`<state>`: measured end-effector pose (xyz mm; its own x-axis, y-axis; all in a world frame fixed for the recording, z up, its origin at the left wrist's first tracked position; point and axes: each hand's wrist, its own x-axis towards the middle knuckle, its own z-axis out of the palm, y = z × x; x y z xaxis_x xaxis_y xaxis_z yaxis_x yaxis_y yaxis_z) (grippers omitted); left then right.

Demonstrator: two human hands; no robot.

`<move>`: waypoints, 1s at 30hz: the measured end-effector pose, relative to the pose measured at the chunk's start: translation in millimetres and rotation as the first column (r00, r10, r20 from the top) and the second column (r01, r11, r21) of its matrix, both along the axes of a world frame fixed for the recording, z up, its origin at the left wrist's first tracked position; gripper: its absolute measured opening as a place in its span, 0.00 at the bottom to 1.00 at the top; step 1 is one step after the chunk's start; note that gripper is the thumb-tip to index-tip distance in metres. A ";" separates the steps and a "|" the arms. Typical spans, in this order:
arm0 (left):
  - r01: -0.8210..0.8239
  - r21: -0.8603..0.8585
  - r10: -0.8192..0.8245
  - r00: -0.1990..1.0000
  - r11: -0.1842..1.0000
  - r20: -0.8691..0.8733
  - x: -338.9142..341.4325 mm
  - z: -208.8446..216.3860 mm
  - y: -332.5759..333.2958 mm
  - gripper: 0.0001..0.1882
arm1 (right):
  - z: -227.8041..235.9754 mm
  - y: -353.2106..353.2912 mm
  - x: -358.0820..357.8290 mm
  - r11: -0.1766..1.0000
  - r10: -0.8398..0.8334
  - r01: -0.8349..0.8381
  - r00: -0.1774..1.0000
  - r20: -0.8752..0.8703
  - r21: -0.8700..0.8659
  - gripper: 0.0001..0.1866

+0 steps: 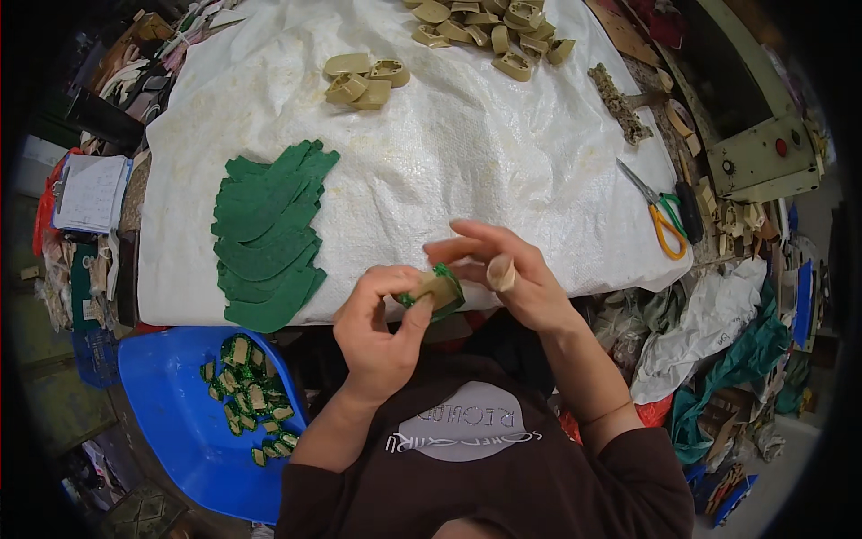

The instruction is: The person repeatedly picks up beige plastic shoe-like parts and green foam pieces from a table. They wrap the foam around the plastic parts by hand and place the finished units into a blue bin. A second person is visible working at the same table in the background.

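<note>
My left hand pinches a small beige shoe heel wrapped around its sides in glittery green material. Close beside it, my right hand has its fingers stretched out and apart, and its thumb seems to wear a pale finger cover. Left of my hands, a fanned stack of curved green fabric pieces lies on the white sheet. Bare beige heels sit in a small group farther back, with a larger pile of heels at the far edge.
A blue basin at the lower left holds several green-covered heels. Orange-and-green-handled scissors lie at the right edge, near a crusty strip. A clipboard is at left; a machine with knobs stands at right.
</note>
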<state>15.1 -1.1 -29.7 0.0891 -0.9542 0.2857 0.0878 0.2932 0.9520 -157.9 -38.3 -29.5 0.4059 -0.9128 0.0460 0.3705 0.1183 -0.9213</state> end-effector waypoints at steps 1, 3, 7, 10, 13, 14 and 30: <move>0.003 0.056 0.000 0.998 0.998 -0.056 -0.7 -0.7 -0.3 0.06 | 3.8 -2.5 -3.3 0.988 0.056 -0.071 0.993 -0.108 -0.139 0.17; 0.063 0.061 -0.060 0.997 0.996 -0.042 -3.9 -1.1 1.1 0.07 | -0.5 -2.1 -1.3 0.956 -0.018 -0.051 0.974 -0.228 -0.290 0.13; 0.099 0.127 -0.093 0.994 0.987 -0.054 -8.3 -1.5 1.2 0.07 | -1.4 6.5 10.4 0.869 -0.270 0.065 0.893 -0.359 -0.491 0.08; 0.101 0.179 -0.088 0.993 0.979 -0.080 -6.4 -0.3 0.8 0.07 | -0.1 5.4 9.6 0.935 -0.174 0.061 0.938 -0.300 -0.350 0.08; 0.091 0.158 -0.094 0.995 0.983 0.015 -6.8 3.4 1.5 0.08 | 4.4 3.0 6.5 0.961 -0.101 0.013 0.947 -0.305 -0.277 0.07; 0.087 0.139 -0.097 0.993 0.986 0.068 -7.9 4.0 1.7 0.09 | 5.4 3.5 8.3 0.903 -0.230 0.056 0.900 -0.370 -0.425 0.07; 0.085 -0.433 0.119 0.899 0.897 0.422 9.8 6.8 -6.0 0.12 | 19.1 -13.5 -11.9 0.971 -0.002 -0.057 0.969 -0.246 -0.232 0.30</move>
<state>24.8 -7.1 -22.9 -0.1240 -0.7244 0.6782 -0.3061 0.6780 0.6683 -169.8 -51.7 -10.5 0.4567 -0.8760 0.1550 0.1317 -0.1057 -0.9856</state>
